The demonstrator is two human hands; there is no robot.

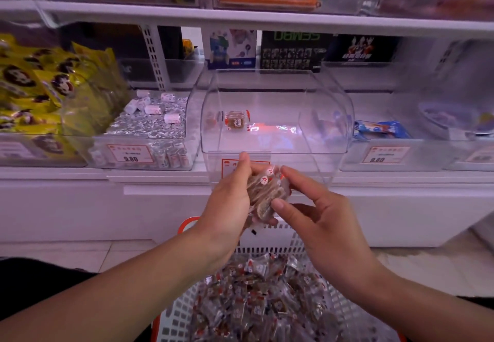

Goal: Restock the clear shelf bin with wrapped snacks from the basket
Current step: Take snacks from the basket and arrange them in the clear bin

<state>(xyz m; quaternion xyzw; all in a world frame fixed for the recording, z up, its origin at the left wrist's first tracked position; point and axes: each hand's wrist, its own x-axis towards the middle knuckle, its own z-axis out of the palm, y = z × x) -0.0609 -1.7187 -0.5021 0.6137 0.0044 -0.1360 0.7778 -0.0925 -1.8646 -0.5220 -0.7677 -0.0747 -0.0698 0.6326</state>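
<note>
Wrapped snacks: a small stack of brown pieces in clear wrappers with red-and-white marks, held upright between both hands just below the front lip of the clear shelf bin. Left hand: fingers curled round the stack's left side, thumb up against the bin's front edge. Right hand: thumb and forefinger pinched the stack's right side, the other fingers loosely bent. Clear shelf bin: on the white shelf, lid raised, nearly empty, with one wrapped snack lying at the left rear of its floor. Basket: white slatted plastic with red trim, below the hands, heaped with many like snacks. Neighbouring bins: silver-wrapped sweets to the left, yellow packets beyond, blue packets to the right.
</note>
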